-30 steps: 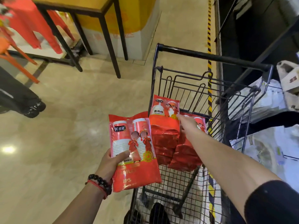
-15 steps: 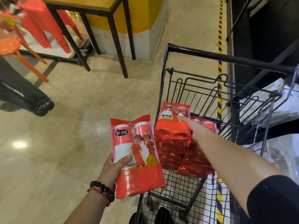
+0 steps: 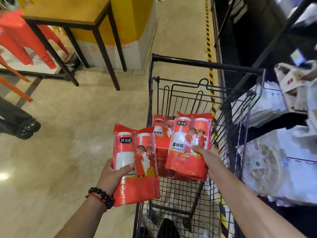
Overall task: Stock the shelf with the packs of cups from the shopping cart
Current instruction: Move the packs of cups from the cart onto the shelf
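Note:
My left hand (image 3: pixel 112 174) grips a red pack of cups (image 3: pixel 135 165) by its left edge, held to the left of the black wire shopping cart (image 3: pixel 202 64). My right hand (image 3: pixel 208 158) holds a second red pack of cups (image 3: pixel 189 145) upright above the cart basket. Behind that pack, another red pack (image 3: pixel 161 131) leans inside the cart, partly hidden. The shelf (image 3: pixel 283 160) stands close on the right with white packaged goods on it.
A wooden table with black legs (image 3: pixel 96 26) stands at the far left beside a yellow and white block (image 3: pixel 130 31). Red plastic stools (image 3: pixel 22 40) are stacked at the left edge. Another person's dark shoe (image 3: pixel 28 128) is on the tiled floor. Yellow-black tape (image 3: pixel 208 40) runs along the shelf base.
My right hand has taken hold of a pack in the cart and lifted it up out of the stack. The left hand still holds its pack in about the same place.

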Demonstrator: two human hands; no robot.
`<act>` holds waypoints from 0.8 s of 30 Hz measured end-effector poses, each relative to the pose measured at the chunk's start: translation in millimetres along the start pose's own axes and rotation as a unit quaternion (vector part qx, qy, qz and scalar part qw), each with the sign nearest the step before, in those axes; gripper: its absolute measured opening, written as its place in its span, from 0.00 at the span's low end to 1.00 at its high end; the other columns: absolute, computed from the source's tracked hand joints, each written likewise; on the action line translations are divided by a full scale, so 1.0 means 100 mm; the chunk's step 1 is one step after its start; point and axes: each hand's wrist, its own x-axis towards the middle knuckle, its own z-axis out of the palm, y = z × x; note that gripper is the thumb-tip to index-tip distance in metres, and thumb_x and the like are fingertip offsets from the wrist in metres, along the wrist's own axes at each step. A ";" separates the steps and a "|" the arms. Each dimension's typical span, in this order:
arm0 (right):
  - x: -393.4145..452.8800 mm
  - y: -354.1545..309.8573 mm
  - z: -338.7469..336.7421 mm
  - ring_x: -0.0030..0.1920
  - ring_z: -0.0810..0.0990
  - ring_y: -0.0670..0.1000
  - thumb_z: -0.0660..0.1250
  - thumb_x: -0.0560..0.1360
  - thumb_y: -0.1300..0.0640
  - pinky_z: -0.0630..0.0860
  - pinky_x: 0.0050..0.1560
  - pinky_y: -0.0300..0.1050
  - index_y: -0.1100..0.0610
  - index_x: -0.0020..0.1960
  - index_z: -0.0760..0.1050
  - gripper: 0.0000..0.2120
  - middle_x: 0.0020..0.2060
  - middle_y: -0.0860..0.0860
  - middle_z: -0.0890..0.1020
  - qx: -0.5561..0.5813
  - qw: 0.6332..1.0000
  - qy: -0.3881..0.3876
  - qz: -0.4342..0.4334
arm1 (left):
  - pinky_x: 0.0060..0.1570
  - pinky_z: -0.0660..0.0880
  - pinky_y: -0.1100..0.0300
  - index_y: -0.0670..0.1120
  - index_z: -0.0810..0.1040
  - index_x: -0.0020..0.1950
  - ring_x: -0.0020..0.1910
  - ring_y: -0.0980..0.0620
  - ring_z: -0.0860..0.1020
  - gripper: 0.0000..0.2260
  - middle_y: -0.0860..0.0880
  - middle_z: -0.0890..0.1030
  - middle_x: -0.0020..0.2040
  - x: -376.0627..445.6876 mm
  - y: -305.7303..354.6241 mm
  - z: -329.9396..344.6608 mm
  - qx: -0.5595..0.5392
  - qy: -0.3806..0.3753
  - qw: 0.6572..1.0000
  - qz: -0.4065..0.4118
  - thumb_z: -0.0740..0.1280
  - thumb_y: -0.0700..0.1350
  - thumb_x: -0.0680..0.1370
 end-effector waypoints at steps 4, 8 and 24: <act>-0.59 0.09 -0.41 0.39 0.88 0.50 0.83 0.58 0.53 0.82 0.31 0.46 0.45 0.56 0.72 0.31 0.41 0.46 0.88 -0.020 0.998 0.042 -0.051 | 0.50 0.81 0.39 0.45 0.74 0.64 0.48 0.41 0.85 0.44 0.42 0.84 0.55 -0.12 0.04 0.12 0.038 -0.030 0.999 0.022 0.83 0.57 0.52; -1.15 0.29 -0.64 0.40 0.88 0.49 0.83 0.61 0.58 0.84 0.35 0.47 0.45 0.52 0.76 0.24 0.42 0.47 0.87 -0.041 0.991 0.081 -0.098 | 0.38 0.81 0.52 0.48 0.74 0.61 0.45 0.46 0.86 0.41 0.45 0.85 0.53 -0.29 -0.01 0.28 0.061 -0.067 0.995 0.046 0.82 0.58 0.51; -3.61 1.96 -0.86 0.49 0.86 0.57 0.79 0.60 0.61 0.81 0.52 0.56 0.56 0.55 0.80 0.25 0.50 0.57 0.87 0.084 0.928 0.276 -0.237 | 0.48 0.81 0.50 0.50 0.74 0.62 0.51 0.46 0.84 0.39 0.46 0.84 0.57 -1.18 -0.31 0.25 0.165 -0.345 0.911 0.151 0.81 0.56 0.53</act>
